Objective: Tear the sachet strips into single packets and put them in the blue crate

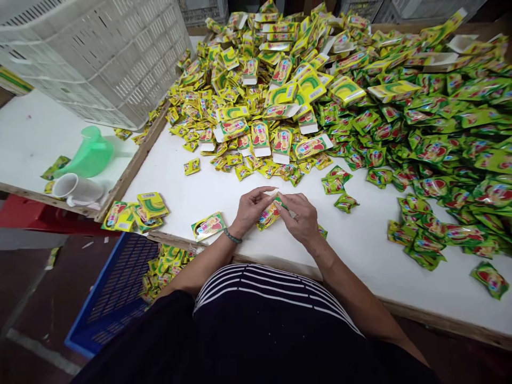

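Observation:
Both of my hands are closed on one small yellow-green carton (pixel 268 215) near the table's front edge. My left hand (pixel 253 209) pinches its upper left side, and my right hand (pixel 299 214) grips its upper right side. A white flap shows at the top between my fingertips. Under my right hand, part of a green packet (pixel 322 231) peeks out. To the left of my left wrist lies another carton (pixel 208 226), flat on the table. Three or so green packets (pixel 334 184) lie just beyond my right hand.
A large heap of yellow cartons (pixel 261 137) and small yellow packets covers the back; green packets (pixel 434 148) pile up at right. At left stand a white crate (pixel 132 64), a green scoop (pixel 94 154) and a white mug (pixel 76 189). Below the edge sits a blue crate (pixel 104 288) holding cartons.

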`<state>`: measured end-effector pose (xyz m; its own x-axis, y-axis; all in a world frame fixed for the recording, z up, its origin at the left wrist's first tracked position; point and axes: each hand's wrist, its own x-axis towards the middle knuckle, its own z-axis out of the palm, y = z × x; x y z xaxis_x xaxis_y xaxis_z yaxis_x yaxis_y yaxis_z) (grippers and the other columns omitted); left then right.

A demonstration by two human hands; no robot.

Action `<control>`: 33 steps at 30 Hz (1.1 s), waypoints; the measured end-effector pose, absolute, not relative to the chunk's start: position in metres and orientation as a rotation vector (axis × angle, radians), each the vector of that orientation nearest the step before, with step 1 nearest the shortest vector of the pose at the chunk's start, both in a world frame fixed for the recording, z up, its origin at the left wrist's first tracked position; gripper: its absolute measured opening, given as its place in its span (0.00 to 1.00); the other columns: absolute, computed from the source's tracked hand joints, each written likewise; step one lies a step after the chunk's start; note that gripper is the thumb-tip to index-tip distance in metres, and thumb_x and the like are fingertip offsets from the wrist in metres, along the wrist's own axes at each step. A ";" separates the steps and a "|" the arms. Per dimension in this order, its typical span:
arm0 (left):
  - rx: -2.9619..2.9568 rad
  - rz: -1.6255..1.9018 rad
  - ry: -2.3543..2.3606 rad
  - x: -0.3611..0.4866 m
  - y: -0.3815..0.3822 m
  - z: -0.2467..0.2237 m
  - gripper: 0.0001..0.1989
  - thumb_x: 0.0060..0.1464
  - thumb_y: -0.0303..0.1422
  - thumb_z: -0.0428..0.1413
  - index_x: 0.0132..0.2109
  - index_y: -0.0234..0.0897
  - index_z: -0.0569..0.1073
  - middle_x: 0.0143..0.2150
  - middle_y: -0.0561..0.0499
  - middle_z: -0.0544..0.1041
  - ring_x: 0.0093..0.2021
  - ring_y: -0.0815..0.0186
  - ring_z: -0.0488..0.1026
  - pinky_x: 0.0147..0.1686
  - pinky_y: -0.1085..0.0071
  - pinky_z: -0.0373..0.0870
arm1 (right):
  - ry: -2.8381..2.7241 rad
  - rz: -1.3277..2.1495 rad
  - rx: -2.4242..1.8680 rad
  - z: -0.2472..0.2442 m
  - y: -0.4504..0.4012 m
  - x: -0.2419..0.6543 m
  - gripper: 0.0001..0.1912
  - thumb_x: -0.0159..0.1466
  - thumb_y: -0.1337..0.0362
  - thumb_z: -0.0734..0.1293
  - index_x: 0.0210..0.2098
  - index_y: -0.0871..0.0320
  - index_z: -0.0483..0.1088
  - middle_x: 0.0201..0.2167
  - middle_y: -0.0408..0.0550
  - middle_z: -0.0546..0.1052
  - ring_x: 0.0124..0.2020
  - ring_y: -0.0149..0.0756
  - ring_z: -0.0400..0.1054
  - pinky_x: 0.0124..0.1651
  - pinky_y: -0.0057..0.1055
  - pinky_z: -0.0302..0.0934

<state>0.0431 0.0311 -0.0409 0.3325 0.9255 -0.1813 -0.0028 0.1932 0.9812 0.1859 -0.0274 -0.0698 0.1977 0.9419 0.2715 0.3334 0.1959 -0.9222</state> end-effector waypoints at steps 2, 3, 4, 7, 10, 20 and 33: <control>1.131 0.902 1.047 0.046 0.031 -0.044 0.24 0.44 0.46 0.67 0.44 0.34 0.78 0.20 0.59 0.68 0.21 0.77 0.60 0.23 0.77 0.56 | -1.263 0.714 -1.397 -0.070 -0.029 0.182 0.19 0.65 0.54 0.64 0.51 0.54 0.76 0.44 0.53 0.80 0.43 0.43 0.74 0.49 0.42 0.68; 1.109 0.928 1.064 0.048 0.031 -0.044 0.25 0.44 0.46 0.67 0.45 0.35 0.78 0.20 0.59 0.66 0.20 0.77 0.59 0.23 0.77 0.55 | -1.233 0.711 -1.423 -0.070 -0.030 0.180 0.20 0.66 0.53 0.63 0.53 0.54 0.75 0.44 0.53 0.80 0.42 0.44 0.74 0.48 0.42 0.68; 1.096 0.942 1.079 0.049 0.032 -0.043 0.26 0.44 0.47 0.67 0.46 0.35 0.77 0.20 0.60 0.66 0.20 0.77 0.58 0.22 0.77 0.55 | -1.227 0.693 -1.440 -0.070 -0.030 0.177 0.21 0.66 0.52 0.63 0.53 0.54 0.74 0.44 0.54 0.80 0.42 0.44 0.74 0.48 0.42 0.68; 1.164 0.895 1.148 0.043 0.034 -0.028 0.27 0.44 0.47 0.66 0.48 0.35 0.76 0.19 0.61 0.63 0.19 0.77 0.54 0.21 0.77 0.51 | -1.349 0.654 -1.368 -0.067 -0.030 0.174 0.19 0.67 0.53 0.61 0.51 0.53 0.76 0.42 0.53 0.81 0.43 0.44 0.73 0.49 0.42 0.66; 1.412 0.631 1.246 0.014 0.041 0.006 0.24 0.43 0.46 0.67 0.44 0.35 0.77 0.17 0.60 0.62 0.18 0.76 0.53 0.20 0.76 0.48 | -1.522 0.745 -1.276 -0.066 -0.028 0.185 0.16 0.69 0.55 0.60 0.39 0.51 0.79 0.38 0.49 0.82 0.40 0.41 0.73 0.48 0.40 0.65; 2.278 0.073 1.747 -0.039 0.071 0.059 0.09 0.53 0.40 0.59 0.37 0.41 0.80 0.29 0.49 0.79 0.29 0.63 0.71 0.29 0.71 0.58 | -1.973 0.971 -2.122 -0.087 -0.036 0.261 0.14 0.44 0.64 0.77 0.26 0.55 0.69 0.27 0.48 0.76 0.32 0.44 0.70 0.28 0.31 0.52; 2.687 -0.311 1.483 0.070 0.106 -0.036 0.13 0.58 0.27 0.51 0.47 0.30 0.75 0.45 0.35 0.76 0.50 0.51 0.71 0.47 0.61 0.63 | -1.925 1.052 -1.971 -0.080 -0.033 0.264 0.18 0.41 0.59 0.79 0.24 0.54 0.69 0.28 0.46 0.75 0.32 0.41 0.69 0.29 0.31 0.54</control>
<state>0.0696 0.1065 -0.0363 0.5179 0.8310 -0.2031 0.8425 -0.5367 -0.0476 0.2641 -0.0334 -0.0803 -0.0964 0.9327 -0.3474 0.7965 -0.1370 -0.5890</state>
